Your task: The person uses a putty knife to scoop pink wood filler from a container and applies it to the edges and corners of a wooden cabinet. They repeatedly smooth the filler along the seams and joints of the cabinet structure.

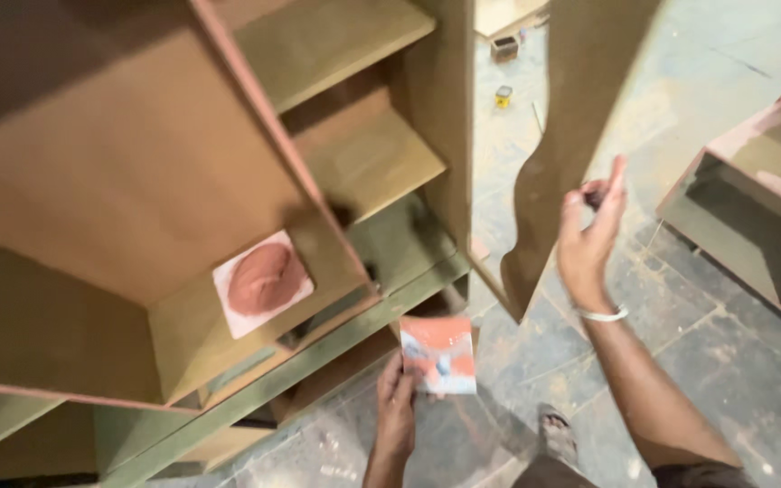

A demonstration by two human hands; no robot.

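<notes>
On shelf [183, 334], paper sheet [262, 282] holds reddish powder [266, 276].

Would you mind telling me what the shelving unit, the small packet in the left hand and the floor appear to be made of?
Shelving unit: probably plywood or board, matte brown faces with reddish edges, unpainted.
Packet in the left hand: seems glossy printed paper or plastic, orange and white.
Floor: apparently grey stone or tile slabs, dusty, with visible joints.

A pale paper sheet [262, 283] heaped with reddish powder [266, 276] is carried on a plywood cabinet shelf [228, 339]. A small yellow tin [503, 96] is seen on the dusty stone floor [680, 361].
</notes>
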